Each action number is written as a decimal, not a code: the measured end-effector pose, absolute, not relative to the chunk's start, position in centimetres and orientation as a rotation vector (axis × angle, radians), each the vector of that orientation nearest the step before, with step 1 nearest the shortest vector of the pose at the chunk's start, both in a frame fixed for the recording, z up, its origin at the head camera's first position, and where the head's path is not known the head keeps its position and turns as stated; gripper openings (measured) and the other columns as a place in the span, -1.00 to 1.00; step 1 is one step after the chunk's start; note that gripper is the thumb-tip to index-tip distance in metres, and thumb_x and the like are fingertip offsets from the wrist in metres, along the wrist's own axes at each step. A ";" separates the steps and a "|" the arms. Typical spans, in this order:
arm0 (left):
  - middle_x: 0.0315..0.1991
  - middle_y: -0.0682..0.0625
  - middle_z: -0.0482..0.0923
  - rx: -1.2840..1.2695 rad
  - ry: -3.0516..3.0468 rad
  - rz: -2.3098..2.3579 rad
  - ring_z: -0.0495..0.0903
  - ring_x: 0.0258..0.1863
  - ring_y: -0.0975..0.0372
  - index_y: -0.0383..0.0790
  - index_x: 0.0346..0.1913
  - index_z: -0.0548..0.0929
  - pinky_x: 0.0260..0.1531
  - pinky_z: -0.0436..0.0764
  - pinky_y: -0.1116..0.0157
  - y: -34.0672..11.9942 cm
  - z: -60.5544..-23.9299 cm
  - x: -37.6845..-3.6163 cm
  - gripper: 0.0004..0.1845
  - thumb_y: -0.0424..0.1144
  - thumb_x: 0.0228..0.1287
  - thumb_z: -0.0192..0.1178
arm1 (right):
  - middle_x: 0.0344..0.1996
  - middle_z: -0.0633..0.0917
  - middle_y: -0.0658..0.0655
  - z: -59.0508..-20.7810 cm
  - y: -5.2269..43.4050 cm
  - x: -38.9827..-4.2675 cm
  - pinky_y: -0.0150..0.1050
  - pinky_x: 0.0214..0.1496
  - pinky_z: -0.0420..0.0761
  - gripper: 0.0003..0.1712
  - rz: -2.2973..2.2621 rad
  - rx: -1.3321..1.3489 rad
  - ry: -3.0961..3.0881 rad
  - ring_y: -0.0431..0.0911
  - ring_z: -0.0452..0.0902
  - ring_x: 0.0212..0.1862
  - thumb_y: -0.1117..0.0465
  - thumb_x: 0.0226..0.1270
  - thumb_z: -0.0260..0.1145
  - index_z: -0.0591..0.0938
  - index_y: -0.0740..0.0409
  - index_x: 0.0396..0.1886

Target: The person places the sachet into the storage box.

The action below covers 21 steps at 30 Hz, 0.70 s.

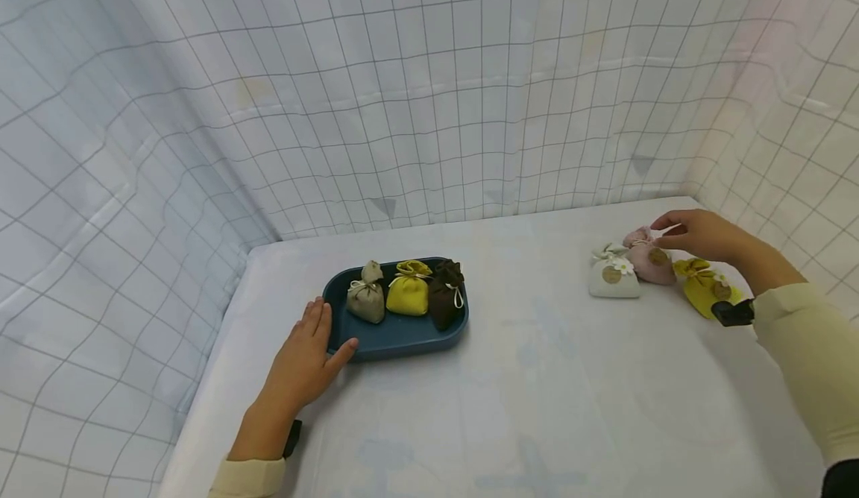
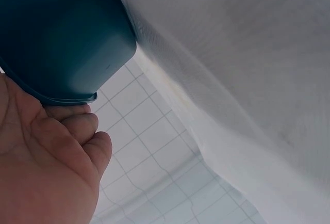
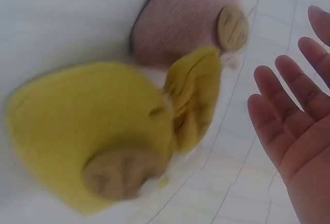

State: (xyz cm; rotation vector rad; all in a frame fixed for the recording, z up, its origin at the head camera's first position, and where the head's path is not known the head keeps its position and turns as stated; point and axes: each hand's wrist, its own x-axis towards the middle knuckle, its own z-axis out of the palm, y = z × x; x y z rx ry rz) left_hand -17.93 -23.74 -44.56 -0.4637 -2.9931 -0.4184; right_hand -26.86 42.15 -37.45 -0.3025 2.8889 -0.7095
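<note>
Six little drawstring pouches in total here, split three and three. The first three sit in a row inside the dark blue tray (image 1: 403, 343), which is on the left half of the table (image 1: 537, 408), toward its far edge: a grey-beige pouch (image 1: 366, 298), a bright yellow pouch (image 1: 408, 289) and a dark brown pouch (image 1: 446, 293), all upright and packed right up against each other.

The other three are loose on the cloth near the table's far right corner: a white pouch (image 1: 614, 273) with a small daisy and a round tag, a pink pouch (image 1: 648, 257) just beside it, and a mustard pouch (image 1: 705, 286) lying tipped over on its side, closest to the right edge. The pink and mustard ones both have a round tan tag too.

Hands: the left hand (image 1: 303, 364) lies flat on the table with fingers straight, its fingertips and thumb pressed against the tray's near left corner, not curled round anything. The right hand (image 1: 698, 235) hovers over the pink pouch with fingers loosely extended; the right wrist view shows the palm open with nothing in it, and I can't tell whether the fingertips actually touch the pouch top.
</note>
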 end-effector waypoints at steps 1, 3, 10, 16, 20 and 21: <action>0.54 -0.38 -0.12 -0.464 -2.993 -0.417 -0.13 0.53 -0.18 -0.54 0.51 0.00 0.40 0.06 -0.19 -23.7 -44.6 -17.9 -0.01 0.28 0.46 -0.03 | 0.16 0.52 0.50 -37.6 42.6 -26.6 0.23 0.01 0.56 -0.43 -0.705 -0.290 2.889 0.34 0.52 0.09 0.01 0.53 0.19 0.47 0.40 0.26; 0.54 -0.38 -0.12 -0.465 -2.995 -0.416 -0.13 0.53 -0.18 -0.53 0.51 0.00 0.40 0.07 -0.18 -23.7 -44.6 -18.0 -0.01 0.29 0.46 -0.04 | 0.19 0.49 0.52 -37.8 43.5 -26.0 0.27 0.04 0.53 -0.41 -0.705 -0.267 2.890 0.37 0.50 0.11 0.00 0.53 0.19 0.46 0.42 0.26; 0.55 -0.38 -0.14 -0.449 -3.005 -0.417 -0.14 0.53 -0.18 -0.53 0.52 -0.01 0.40 0.05 -0.19 -23.8 -44.6 -17.9 0.00 0.30 0.45 -0.06 | 0.14 0.51 0.54 -38.8 46.4 -24.2 0.33 0.05 0.48 -0.36 -0.713 -0.183 2.870 0.40 0.47 0.11 -0.02 0.52 0.20 0.45 0.47 0.25; 0.55 -0.37 -0.14 -0.449 -3.006 -0.416 -0.15 0.53 -0.17 -0.51 0.52 -0.02 0.40 0.04 -0.19 -23.9 -44.7 -18.0 0.00 0.31 0.45 -0.06 | 0.17 0.46 0.57 -40.2 48.6 -23.1 0.32 0.04 0.49 -0.29 -0.715 -0.091 2.813 0.41 0.41 0.14 -0.08 0.50 0.19 0.41 0.50 0.25; 0.55 -0.38 -0.14 -0.456 -3.003 -0.429 -0.15 0.53 -0.18 -0.52 0.52 -0.01 0.40 0.05 -0.19 -23.8 -44.7 -18.1 0.00 0.29 0.45 -0.04 | 0.17 0.45 0.56 -40.9 49.5 -22.6 0.21 0.03 0.56 -0.24 -0.777 -0.037 2.745 0.35 0.45 0.11 -0.10 0.49 0.20 0.37 0.53 0.27; 0.55 -0.38 -0.14 -0.456 -3.003 -0.430 -0.15 0.53 -0.18 -0.52 0.52 -0.01 0.40 0.05 -0.20 -23.8 -44.7 -18.1 0.00 0.29 0.45 -0.04 | 0.17 0.45 0.56 -41.1 49.7 -22.5 0.18 0.03 0.58 -0.22 -0.791 -0.030 2.731 0.34 0.45 0.11 -0.10 0.48 0.20 0.35 0.54 0.28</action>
